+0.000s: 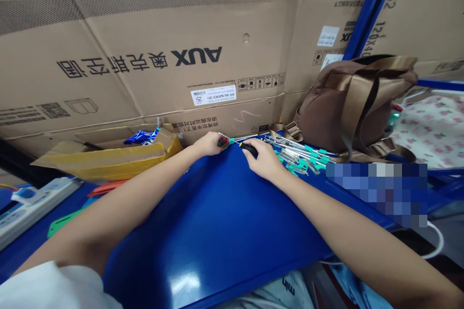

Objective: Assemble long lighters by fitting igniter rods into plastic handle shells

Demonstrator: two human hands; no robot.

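Note:
My left hand (209, 145) is closed round a small red and green part (224, 142) with a thin metal rod sticking out of it, at the far edge of the blue table (217, 222). My right hand (263, 158) is closed on a black-handled tool (249, 149) whose tip meets that part. Just right of my right hand lies a pile of several metal rods with teal ends (300, 154).
A brown bag (348, 106) stands at the back right, beside flowered cloth (431, 130). A wall of cardboard boxes (145, 48) closes off the back. An open yellow-lined carton (108, 157) and a white power strip (32, 203) sit at the left.

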